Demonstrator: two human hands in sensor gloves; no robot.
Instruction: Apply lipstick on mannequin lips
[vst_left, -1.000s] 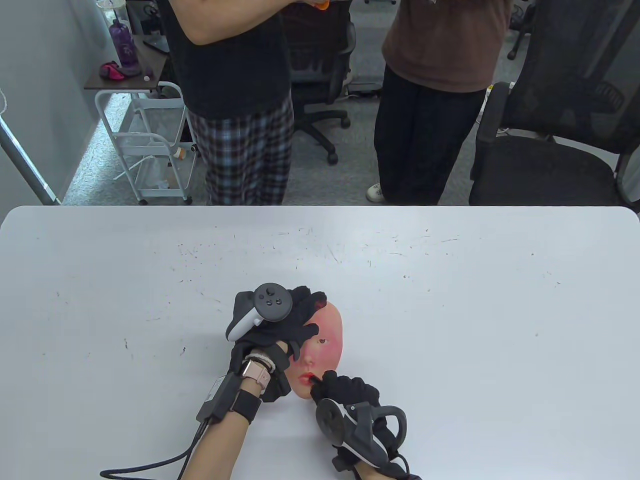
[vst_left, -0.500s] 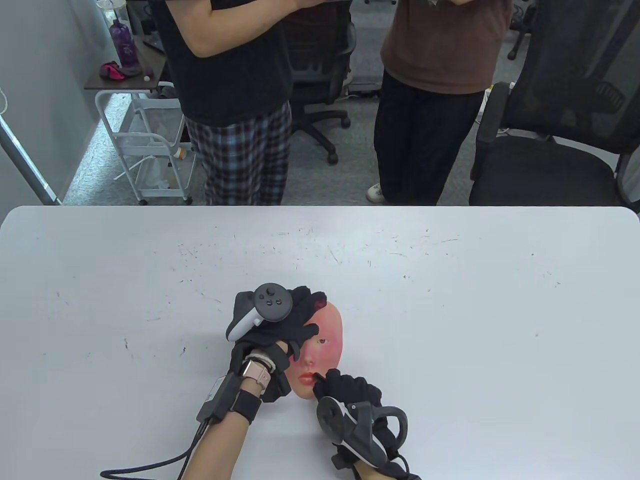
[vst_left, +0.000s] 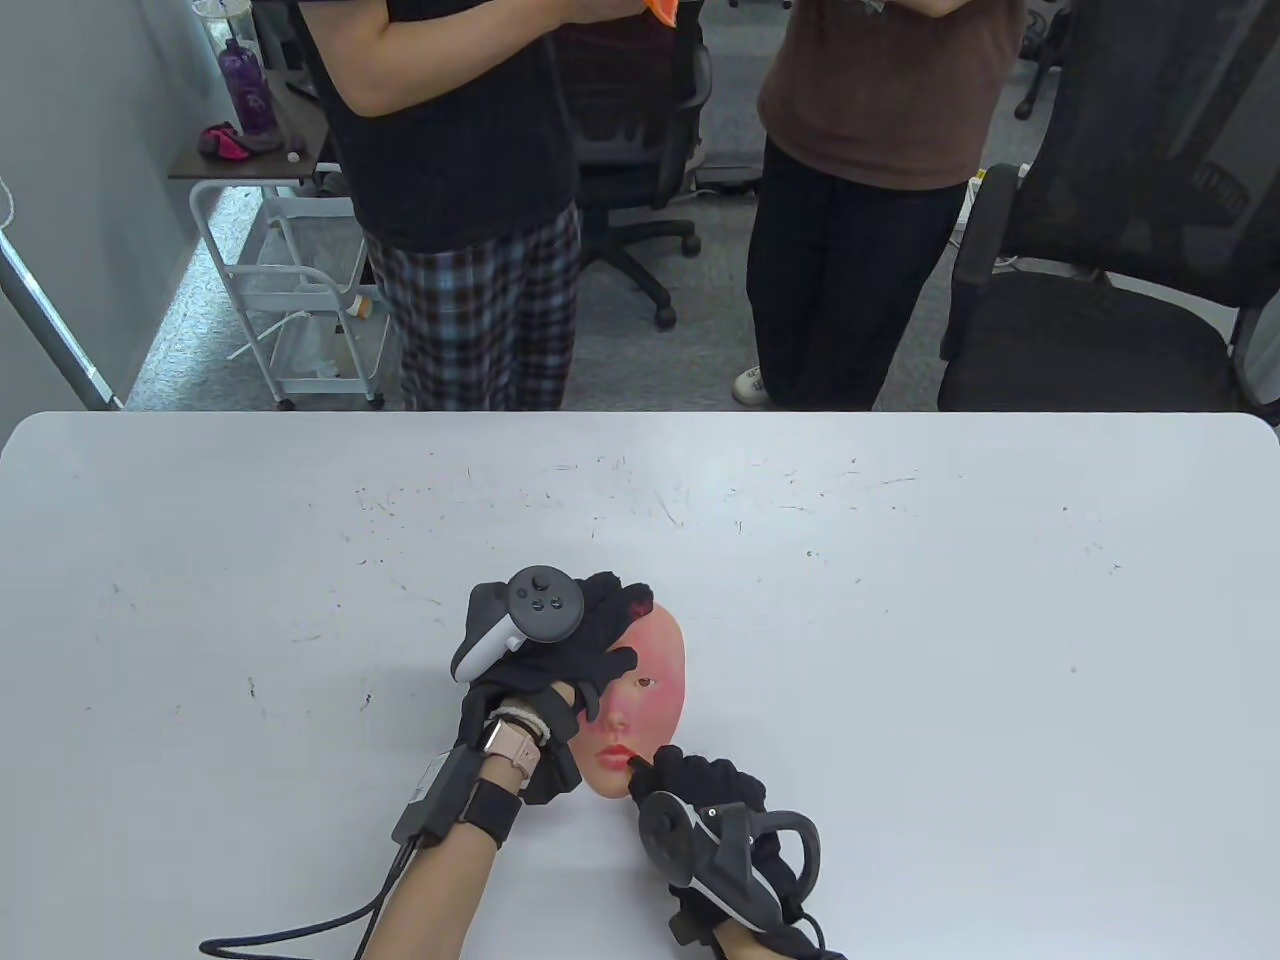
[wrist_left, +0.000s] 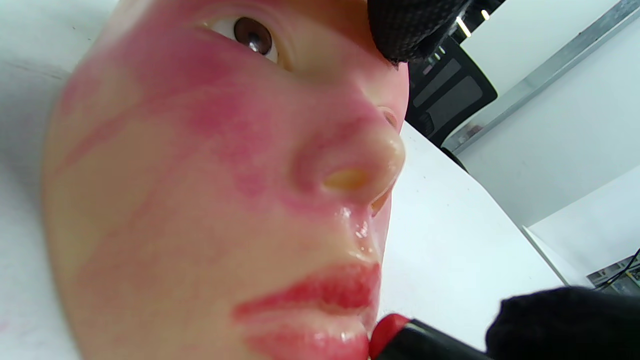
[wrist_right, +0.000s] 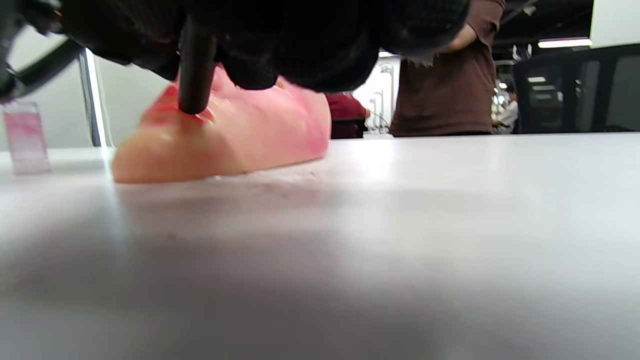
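A flesh-pink mannequin face (vst_left: 655, 680) lies face up on the white table (vst_left: 900, 620), smeared with red on the cheeks. My left hand (vst_left: 575, 650) holds it from its left side, fingers over the brow. My right hand (vst_left: 700, 785) grips a black lipstick (wrist_left: 415, 340) and its red tip touches the lower lip (wrist_left: 310, 342) at the mouth's corner. The upper lip (wrist_left: 325, 292) is red. In the right wrist view the black lipstick tube (wrist_right: 195, 75) stands down on the face (wrist_right: 230, 140) under my gloved fingers (wrist_right: 310, 40).
Two people (vst_left: 470, 200) (vst_left: 860, 200) stand behind the table's far edge. A black office chair (vst_left: 1110, 250) is at the back right, a white cart (vst_left: 300, 290) at the back left. A cable (vst_left: 300, 925) trails from my left wrist.
My right hand has drawn slightly down and right, sliding the lipstick tip along the mouth. My left hand and the face have not moved.
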